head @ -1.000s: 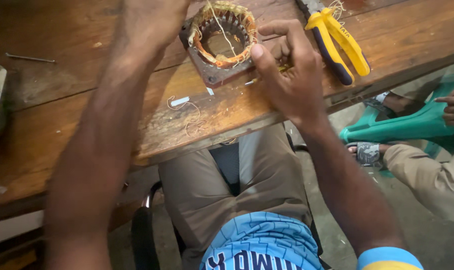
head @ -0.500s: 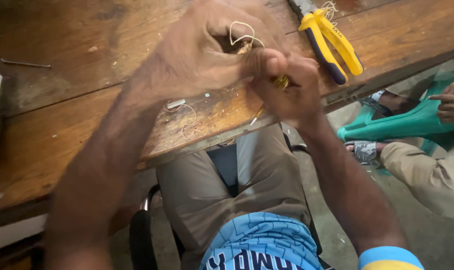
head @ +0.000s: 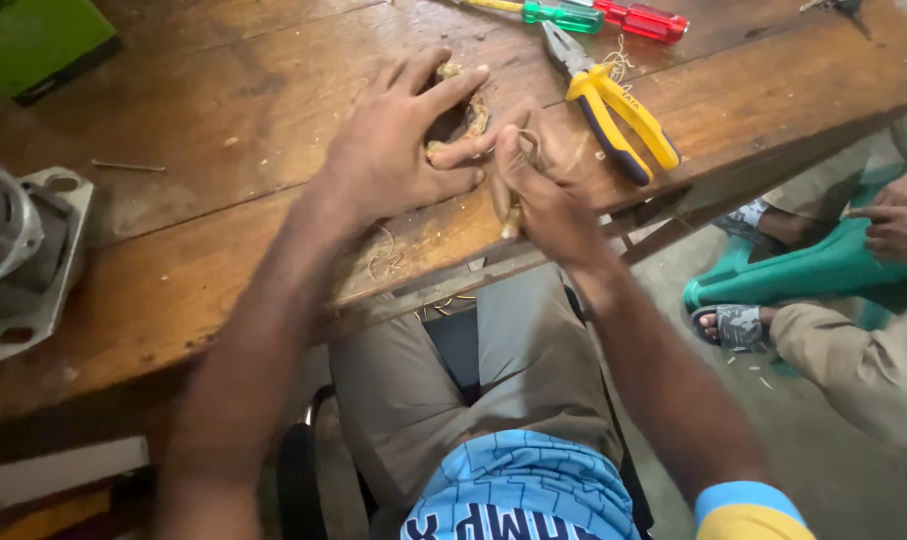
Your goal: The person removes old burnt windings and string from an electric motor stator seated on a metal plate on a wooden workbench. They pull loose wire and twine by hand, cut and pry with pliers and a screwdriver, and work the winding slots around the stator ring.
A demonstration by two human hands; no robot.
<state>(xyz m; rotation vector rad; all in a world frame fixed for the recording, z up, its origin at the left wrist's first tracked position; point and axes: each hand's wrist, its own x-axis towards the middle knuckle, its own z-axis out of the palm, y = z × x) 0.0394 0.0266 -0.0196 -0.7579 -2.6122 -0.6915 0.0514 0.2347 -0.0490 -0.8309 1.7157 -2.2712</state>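
We see the small motor stator [head: 460, 118], a ring with yellowish coil windings, lying on the wooden workbench [head: 223, 150] close to its near edge, and almost all of it is hidden under our left hand [head: 393, 150]. That hand lies palm down over it with the fingers spread and pressed around the ring, so only a dark opening and a bit of winding show between the fingers. Our right hand [head: 538, 190] sits just to the right of the stator, touching the left fingertips, its fingers curled tight together on something thin at the stator's right side; we cannot tell exactly what it pinches. Both hands work right at the near edge of the bench, with our lap just below. To the right and slightly farther lie yellow-handled pliers [head: 613, 110], near the right hand but apart from it, and beyond them at the far edge lie a green screwdriver [head: 563, 14] and a red screwdriver [head: 641, 20]. Bare wood opens to the left of the left hand, where a thin nail [head: 125, 166] lies well apart. At the far left sits a grey metal motor housing [head: 18, 260], and a green box [head: 38, 40] rests in the far left corner. Beyond the right end of the bench another person's hand [head: 898, 220] rests on a green plastic chair [head: 803, 275].
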